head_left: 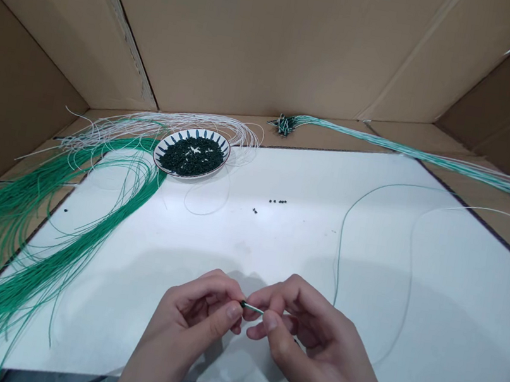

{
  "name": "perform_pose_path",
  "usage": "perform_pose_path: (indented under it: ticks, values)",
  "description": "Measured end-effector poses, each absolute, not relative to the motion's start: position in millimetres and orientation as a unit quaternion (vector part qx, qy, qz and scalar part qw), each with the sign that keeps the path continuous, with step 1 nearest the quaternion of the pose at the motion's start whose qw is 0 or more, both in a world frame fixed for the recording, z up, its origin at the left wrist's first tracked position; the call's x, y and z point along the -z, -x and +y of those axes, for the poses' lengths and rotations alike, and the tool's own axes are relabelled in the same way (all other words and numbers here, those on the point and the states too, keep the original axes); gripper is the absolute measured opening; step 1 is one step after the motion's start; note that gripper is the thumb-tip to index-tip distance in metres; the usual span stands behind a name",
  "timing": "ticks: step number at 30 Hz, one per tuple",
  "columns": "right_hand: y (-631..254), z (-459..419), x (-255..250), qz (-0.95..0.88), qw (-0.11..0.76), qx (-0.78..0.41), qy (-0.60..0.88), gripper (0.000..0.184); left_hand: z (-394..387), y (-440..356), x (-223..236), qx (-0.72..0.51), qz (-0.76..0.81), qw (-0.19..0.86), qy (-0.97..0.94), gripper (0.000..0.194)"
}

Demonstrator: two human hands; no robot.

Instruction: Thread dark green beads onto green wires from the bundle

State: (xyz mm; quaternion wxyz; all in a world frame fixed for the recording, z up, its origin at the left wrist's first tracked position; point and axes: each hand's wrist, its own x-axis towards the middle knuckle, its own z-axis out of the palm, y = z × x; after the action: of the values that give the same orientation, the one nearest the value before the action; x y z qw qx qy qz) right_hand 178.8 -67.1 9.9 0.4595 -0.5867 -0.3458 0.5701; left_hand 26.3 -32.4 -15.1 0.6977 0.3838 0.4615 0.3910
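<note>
My left hand (201,323) pinches a tiny dark bead-like piece (242,304) between thumb and forefinger, near the front edge of the white board. My right hand (305,332) is closed, with thumb and fingertips on a short length of thin wire (254,309) that runs into the dark piece. From behind the right hand, a green wire (340,255) loops up and away over the board. A white wire (412,259) curves further right. Fingers hide how the wire and the piece join.
A striped dish (159,152) of small dark pieces stands at the back left. Beside it lie green wires (99,238) and white wires (150,121). Several loose pieces (277,201) dot the white board (238,239). At the back, a wire bundle (387,140) ends in dark tips. Cardboard walls (268,40) enclose everything.
</note>
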Motion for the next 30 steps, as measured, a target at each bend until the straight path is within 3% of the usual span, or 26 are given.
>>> perform_pose_path:
  ticks: [30]
  values:
    - [-177.7,-65.6,-16.2,-0.358,0.419,-0.575,0.605,0.018,-30.3,-22.1,16.6,-0.375,0.451,0.720,-0.372,0.025]
